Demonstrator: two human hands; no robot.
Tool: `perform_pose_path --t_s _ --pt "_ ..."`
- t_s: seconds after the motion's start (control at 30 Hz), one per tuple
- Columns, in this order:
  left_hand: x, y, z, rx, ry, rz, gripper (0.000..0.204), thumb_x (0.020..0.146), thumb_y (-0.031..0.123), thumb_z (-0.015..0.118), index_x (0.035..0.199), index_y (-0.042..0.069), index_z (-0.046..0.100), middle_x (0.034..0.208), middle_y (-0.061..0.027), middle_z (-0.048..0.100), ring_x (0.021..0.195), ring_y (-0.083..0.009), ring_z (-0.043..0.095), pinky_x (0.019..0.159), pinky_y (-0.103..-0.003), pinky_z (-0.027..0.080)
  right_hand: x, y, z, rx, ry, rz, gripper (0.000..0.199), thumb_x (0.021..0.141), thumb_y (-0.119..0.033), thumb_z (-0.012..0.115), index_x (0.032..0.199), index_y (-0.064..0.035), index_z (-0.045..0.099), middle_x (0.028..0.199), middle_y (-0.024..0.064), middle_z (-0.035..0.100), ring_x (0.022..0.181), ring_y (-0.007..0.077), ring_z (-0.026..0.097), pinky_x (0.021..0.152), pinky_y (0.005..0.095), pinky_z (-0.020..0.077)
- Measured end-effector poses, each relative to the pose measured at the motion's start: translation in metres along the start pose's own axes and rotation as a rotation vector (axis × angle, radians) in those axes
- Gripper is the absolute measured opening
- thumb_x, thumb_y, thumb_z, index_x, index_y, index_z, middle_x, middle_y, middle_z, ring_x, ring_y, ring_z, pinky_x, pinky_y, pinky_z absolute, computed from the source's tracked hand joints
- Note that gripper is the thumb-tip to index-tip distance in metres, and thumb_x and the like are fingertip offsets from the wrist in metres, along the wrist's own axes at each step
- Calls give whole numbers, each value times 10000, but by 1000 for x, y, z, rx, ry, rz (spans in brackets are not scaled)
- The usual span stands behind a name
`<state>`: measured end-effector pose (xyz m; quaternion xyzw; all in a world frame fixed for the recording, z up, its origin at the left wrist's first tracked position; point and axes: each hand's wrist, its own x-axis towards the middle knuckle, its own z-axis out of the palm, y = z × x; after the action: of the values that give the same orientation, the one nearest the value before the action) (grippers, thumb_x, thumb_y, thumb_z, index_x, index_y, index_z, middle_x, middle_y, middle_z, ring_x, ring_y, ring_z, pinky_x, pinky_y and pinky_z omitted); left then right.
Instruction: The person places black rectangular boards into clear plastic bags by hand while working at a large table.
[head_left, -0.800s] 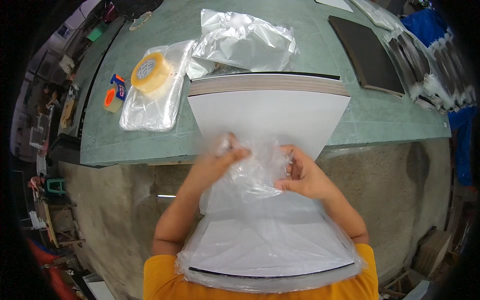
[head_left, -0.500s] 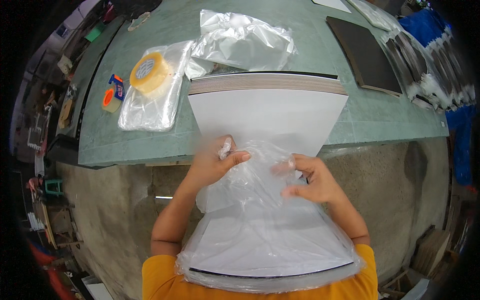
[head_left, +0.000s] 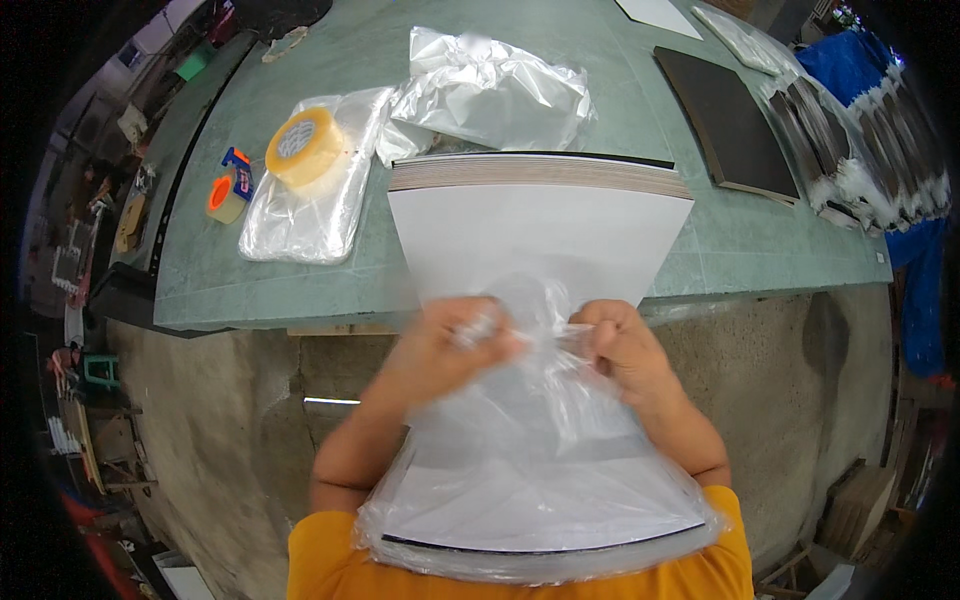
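Note:
A thick stack of flat boards (head_left: pixel 540 225), white on top with brown and black layered edges, lies across the table's near edge and reaches toward my body. A clear plastic bag (head_left: pixel 535 455) covers its near part, bunched and creased at the middle. My left hand (head_left: pixel 445 345), blurred by motion, is closed on a gathered fold of the plastic. Opposite it, my right hand (head_left: pixel 625 345) pinches another fold, which is pulled tight between the two hands. Part of the stack under the plastic shows through only hazily.
On the green table (head_left: pixel 230 290), a roll of clear tape (head_left: pixel 303 147) rests on folded plastic bags (head_left: pixel 305 225), beside a tape dispenser (head_left: pixel 230 185). Crumpled plastic (head_left: pixel 495 90) lies beyond the stack. To the right are a dark flat board (head_left: pixel 725 120) and plastic-wrapped bundles (head_left: pixel 850 145).
My right hand has gone from spread fingers to a closed grip on the plastic. My left hand has moved slightly down and right. The plastic between them is now drawn tight.

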<state>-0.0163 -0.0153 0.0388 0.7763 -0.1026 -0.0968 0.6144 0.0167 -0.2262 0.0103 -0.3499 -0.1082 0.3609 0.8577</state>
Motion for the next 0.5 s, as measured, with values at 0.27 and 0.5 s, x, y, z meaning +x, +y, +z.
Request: perform_pose_path --t_s 0.27,0.5 --pt "-18 23 -40 310 1008 382 156 750 111 544 874 18 528 891 -64 551 806 -124 489 737 -225 377 -12 -14 5 -627 -45 -56 115 749 -106 626 790 -3 598 806 83 562 737 148 525 662 277 427" --pt "-9 19 15 82 -396 98 212 743 170 591 884 25 528 761 -70 573 701 -133 538 616 -261 416 -1 -52 64 -747 97 -681 187 665 -60 634 841 -16 590 960 116 527 1008 193 489 859 341 381"
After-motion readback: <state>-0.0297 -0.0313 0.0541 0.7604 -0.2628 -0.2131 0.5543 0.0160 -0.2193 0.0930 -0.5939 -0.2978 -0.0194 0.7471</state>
